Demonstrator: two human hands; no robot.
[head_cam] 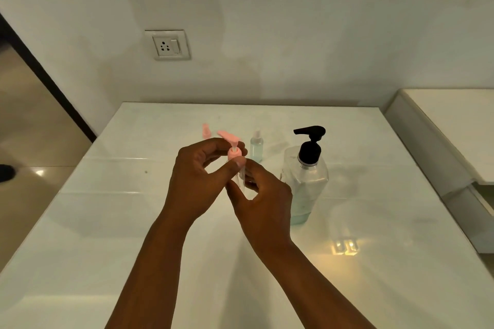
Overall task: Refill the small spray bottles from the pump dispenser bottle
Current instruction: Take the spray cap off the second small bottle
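- Both hands are working above the middle of the white table (107, 222), holding a small clear bottle (242, 176) up off the surface.
- The right hand (263, 204) is gripping the bottle's body — fingers (254, 172) curled round it, thumb on the near side. The body is mostly hidden; whether there is liquid in it, I cannot tell.
- The left hand (197, 176) is pinching the pink pump top (234, 152) at its collar, thumb and fingertips closed on it, the pink spout pointing away to the far left.
- Step in hand, by my reading: the top is being twisted on the neck. Whether it is coming off or going on cannot be told from this view.
- The pump dispenser bottle (306, 179), black head and clear body, is standing just right of the hands, toward the table's right edge, with a low band of pale liquid at its base.
- A second small spray bottle (257, 145) with pale blue-green liquid is standing behind the hands, toward the far edge; a loose pink piece (205, 131) is lying to its left.
- Next move, if the top is coming off: lift it clear, set it down, bring the open neck under the black nozzle — a narrow mouth, so careful aiming and a steady hold while pressing.
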